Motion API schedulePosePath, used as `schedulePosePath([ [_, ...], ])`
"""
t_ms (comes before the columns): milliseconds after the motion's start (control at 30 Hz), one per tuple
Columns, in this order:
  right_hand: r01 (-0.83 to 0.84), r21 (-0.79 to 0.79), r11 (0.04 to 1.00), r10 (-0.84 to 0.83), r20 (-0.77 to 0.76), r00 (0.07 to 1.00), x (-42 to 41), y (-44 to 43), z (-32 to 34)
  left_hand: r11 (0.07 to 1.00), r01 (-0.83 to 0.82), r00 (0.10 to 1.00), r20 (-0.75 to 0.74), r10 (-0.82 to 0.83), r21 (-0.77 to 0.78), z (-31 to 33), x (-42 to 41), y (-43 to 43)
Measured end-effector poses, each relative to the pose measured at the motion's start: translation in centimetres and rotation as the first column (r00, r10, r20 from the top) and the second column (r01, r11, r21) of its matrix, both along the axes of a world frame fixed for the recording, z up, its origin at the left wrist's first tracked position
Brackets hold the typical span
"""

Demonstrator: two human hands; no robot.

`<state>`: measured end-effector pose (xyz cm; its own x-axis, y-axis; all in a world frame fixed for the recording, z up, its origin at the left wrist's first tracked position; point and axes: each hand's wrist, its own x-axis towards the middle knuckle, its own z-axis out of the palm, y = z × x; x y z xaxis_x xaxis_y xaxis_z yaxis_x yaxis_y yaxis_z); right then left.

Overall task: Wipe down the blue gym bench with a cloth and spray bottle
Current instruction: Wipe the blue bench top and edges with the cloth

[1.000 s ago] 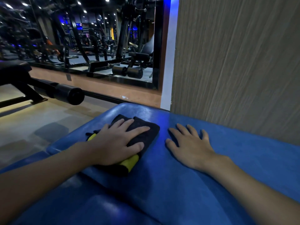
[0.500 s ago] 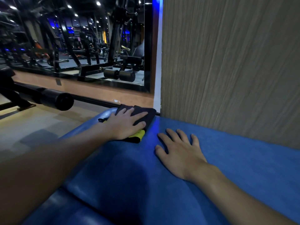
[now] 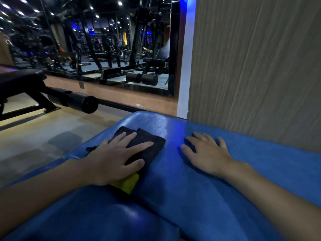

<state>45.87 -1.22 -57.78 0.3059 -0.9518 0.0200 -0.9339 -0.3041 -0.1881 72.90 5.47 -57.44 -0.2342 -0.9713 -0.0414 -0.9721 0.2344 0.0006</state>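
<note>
Left hand (image 3: 114, 159) flat, fingers straight and spread, pressing the folded black microfibre cloth with a yellow edge (image 3: 148, 136) onto the padded blue vinyl gym bench (image 3: 173, 185), near its left side. I read this as even wiping pressure. Right hand (image 3: 206, 153) also flat and holding nothing, on the pad nearby, probably bracing. No spray bottle in view.

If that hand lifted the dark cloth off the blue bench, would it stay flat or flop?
Probably flop: the cloth lies folded in soft layers. It likely slides easily, since the bench looks smooth and glossy. It seems thin and light under the left hand, which presses it flat.
</note>
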Motion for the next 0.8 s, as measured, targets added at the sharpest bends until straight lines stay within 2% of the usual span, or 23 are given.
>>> schedulePosePath([
  [100,-0.005,0.006,1.000,0.004,0.078,0.997,1.0,-0.9,0.5,1.000,-0.017,1.000,-0.002,0.017,-0.001,-0.1,-0.6,-2.4],
  [233,-0.033,0.011,0.999,0.034,-0.045,0.998,2.0,-1.4,-1.4,1.000,-0.028,1.000,-0.011,0.028,-0.002,-0.5,-1.0,-7.6],
  [500,-0.051,-0.022,0.998,0.050,-0.044,0.998,1.7,-1.8,-2.1,0.994,-0.108,0.992,-0.065,0.106,-0.022,-0.3,-2.9,-18.9],
  [633,-0.050,-0.021,0.999,0.050,-0.019,0.999,1.4,-1.9,-2.2,0.991,-0.122,0.991,-0.054,0.120,-0.046,-0.8,-2.7,-18.7],
  [800,-0.043,-0.008,0.999,0.043,-0.008,0.999,1.3,-1.8,-2.1,0.994,-0.088,0.995,-0.041,0.086,-0.071,-1.3,-0.4,-13.1],
])
